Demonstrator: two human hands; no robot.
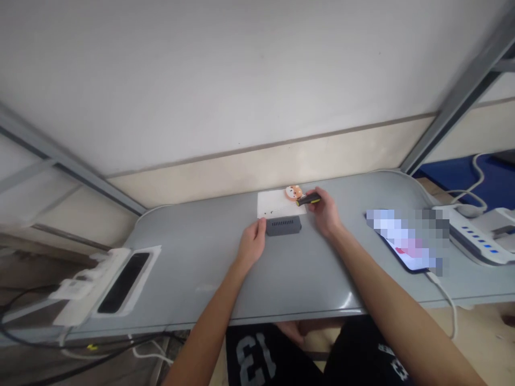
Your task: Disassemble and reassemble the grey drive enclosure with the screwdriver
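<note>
Black-yellow screwdriver (309, 200) gripped in right fingers (318, 192) — left fingers (261, 227) hold grey box (284, 227).

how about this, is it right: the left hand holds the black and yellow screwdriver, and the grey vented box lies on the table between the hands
Not quite: the black and yellow screwdriver is in the right hand, not the left hand, as the head view shows. The grey vented box does lie on the table between the hands.
</note>
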